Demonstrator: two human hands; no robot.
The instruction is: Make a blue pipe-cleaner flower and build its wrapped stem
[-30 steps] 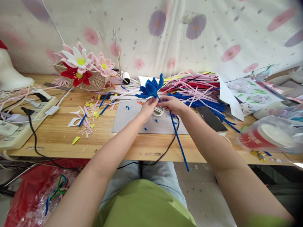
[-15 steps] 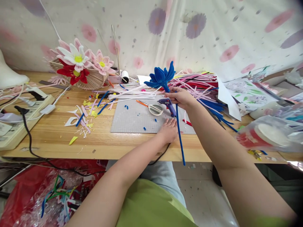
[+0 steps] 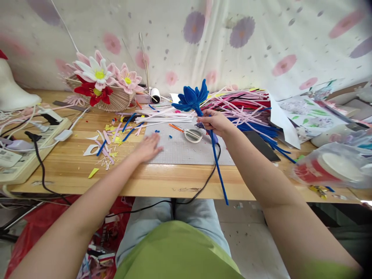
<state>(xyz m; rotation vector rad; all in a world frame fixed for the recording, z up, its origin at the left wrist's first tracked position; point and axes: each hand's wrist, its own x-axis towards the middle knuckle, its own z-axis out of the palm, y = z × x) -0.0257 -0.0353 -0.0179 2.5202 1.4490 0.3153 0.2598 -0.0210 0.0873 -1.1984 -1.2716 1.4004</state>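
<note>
Right hand: right hand (image 3: 213, 121) pinches the blue pipe-cleaner flower (image 3: 190, 97) just under its head, stem (image 3: 217, 166) hanging past the worktop (image 3: 72, 166) edge.
Left hand: left hand (image 3: 148, 147) lies flat, fingers spread, holding nothing, at the cutting mat (image 3: 186, 149) corner.
Nearby: scissors (image 3: 188, 133), blue offcuts (image 3: 157, 132).
Advice: keep the pinch close below the petals, I judge, so the head stays upright.

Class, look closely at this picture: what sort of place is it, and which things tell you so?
Probably a home craft table for making flowers: a heap of coloured pipe cleaners, finished pink and red fabric flowers, and a grey cutting mat.
</note>
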